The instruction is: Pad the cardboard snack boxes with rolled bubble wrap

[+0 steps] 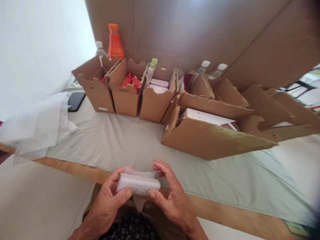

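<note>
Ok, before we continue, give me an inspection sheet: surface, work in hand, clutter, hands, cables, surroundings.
Surface: creased pale green cloth over a brown-edged table.
Work in hand: translucent bubble-wrapped bundle.
Clutter: clear bubble-wrap sheets and flat black phone-like device, far left.
Hands: left hand grips the bundle; right hand has its thumb against it, fingers spread.
Cables: black strips, far right, too blurred to identify.
Surroundings: brown cardboard bins, several holding goods; orange plastic bottle behind.

no readable text: small white barcode-like label (102, 109) low on leftmost cardboard box (96, 95), tiny dark print (124, 90) near front rim of next box (125, 102), both too small to make out.
</note>
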Motion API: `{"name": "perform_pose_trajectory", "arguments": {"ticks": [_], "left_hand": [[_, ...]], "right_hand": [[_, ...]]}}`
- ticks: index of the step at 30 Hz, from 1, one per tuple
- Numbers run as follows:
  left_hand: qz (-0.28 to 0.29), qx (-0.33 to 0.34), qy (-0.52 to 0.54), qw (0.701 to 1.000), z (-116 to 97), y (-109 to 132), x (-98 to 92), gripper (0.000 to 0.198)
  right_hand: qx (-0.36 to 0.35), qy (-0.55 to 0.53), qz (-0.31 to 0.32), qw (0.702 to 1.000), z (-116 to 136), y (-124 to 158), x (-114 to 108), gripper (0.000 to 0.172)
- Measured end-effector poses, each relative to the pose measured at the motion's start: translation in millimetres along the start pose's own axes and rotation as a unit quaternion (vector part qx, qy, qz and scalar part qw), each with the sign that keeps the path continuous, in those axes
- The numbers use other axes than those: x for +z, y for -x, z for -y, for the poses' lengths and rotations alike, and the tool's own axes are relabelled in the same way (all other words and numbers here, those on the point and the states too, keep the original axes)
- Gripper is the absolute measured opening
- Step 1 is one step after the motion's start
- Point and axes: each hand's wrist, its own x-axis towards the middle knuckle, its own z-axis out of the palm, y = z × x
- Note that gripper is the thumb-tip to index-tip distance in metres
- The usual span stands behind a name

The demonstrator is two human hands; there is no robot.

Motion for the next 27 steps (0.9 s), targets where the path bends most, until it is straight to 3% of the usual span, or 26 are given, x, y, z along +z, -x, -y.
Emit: {"name": "perform_pose_trajectory", "arguments": {"ticks": [2, 3, 5, 8, 12, 17, 20, 22, 24, 27], "left_hand": [[0.025, -0.002, -0.003, 1.000, 2, 0, 7.3, 0.053], [0.038, -0.001, -0.008, 0.999, 2, -1, 11.1, 0.049], [0.067, 0.008, -0.031, 0.997, 3, -5, 18.7, 0.041], [0.133, 0.025, -0.098, 0.986, -2, -15, 27.4, 0.038], [0.205, 0.068, -0.175, 0.960, -20, -45, 36.6, 0.047], [0.104, 0.184, -0.280, 0.936, -37, -119, 70.1, 0.040], [0.101, 0.245, -0.326, 0.907, -20, -162, 92.3, 0.056], [0.114, 0.267, -0.333, 0.897, -3, -179, 99.4, 0.069], [0.131, 0.280, -0.340, 0.888, 13, -186, 99.1, 0.077], [0.155, 0.294, -0.357, 0.873, 23, -186, 91.4, 0.081]], "right_hand": [[0.063, -0.137, 0.026, 0.988, -6, 6, -2, 0.080], [0.081, -0.194, 0.035, 0.977, -7, 8, -3, 0.081], [0.084, -0.234, 0.029, 0.968, -8, 12, -7, 0.068], [0.038, -0.132, -0.022, 0.990, -4, 15, -25, 0.042], [-0.047, 0.014, -0.070, 0.996, 13, 22, -71, 0.020], [-0.059, 0.071, -0.226, 0.970, 52, 22, -141, 0.018], [-0.034, 0.122, -0.309, 0.943, 82, -3, -176, 0.025], [-0.034, 0.156, -0.324, 0.933, 100, -31, -192, 0.027], [-0.029, 0.155, -0.284, 0.946, 111, -64, -202, 0.030], [0.024, 0.123, -0.174, 0.977, 113, -110, -207, 0.034]]}}
